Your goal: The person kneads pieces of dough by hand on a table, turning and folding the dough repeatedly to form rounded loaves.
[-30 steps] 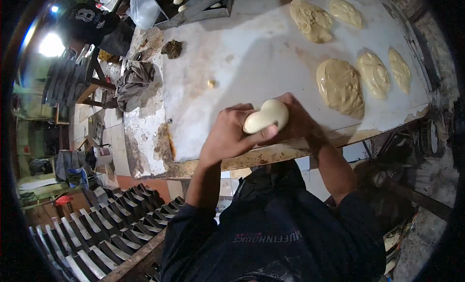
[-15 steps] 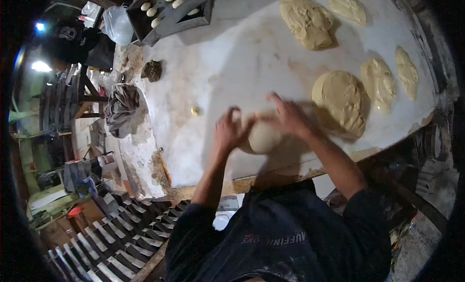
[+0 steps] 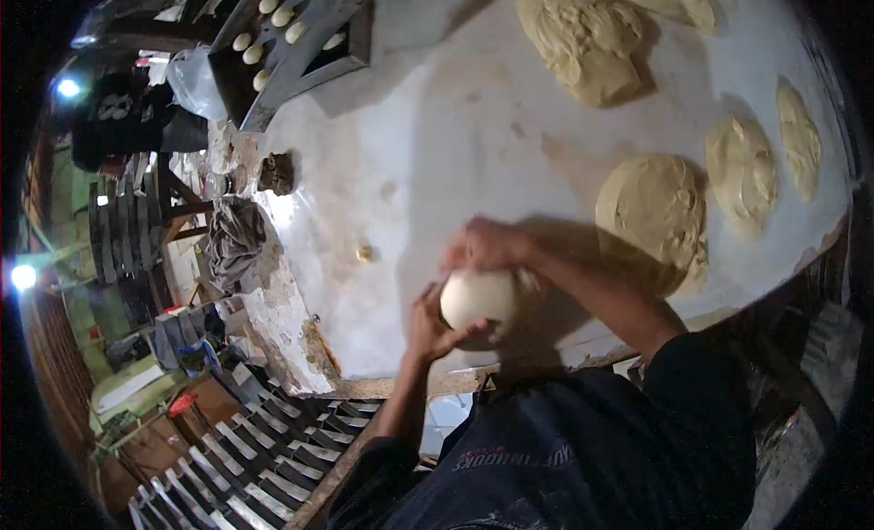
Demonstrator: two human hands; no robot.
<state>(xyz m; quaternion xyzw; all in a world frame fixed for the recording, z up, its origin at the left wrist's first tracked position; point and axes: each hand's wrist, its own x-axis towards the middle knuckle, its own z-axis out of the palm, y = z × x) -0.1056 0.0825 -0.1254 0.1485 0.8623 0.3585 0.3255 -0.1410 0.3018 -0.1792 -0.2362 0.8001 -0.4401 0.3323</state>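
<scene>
cupping the pale dough ball (image 3: pixel 475 298) at frame centre, the left hand (image 3: pixel 431 326) wraps its left side! the right hand (image 3: pixel 488 246) curls at the upper edge, its grip too blurred to tell.

dough ball (image 3: pixel 475 299): pale cream | dough slab (image 3: pixel 648 207): yellowish tan | tabletop (image 3: pixel 437 161): white — brown-blotched | rag (image 3: pixel 235 246): grey-brown, perhaps — dim there

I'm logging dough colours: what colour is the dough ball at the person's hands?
Pale cream; the dough ball shows best in the head view.
</scene>
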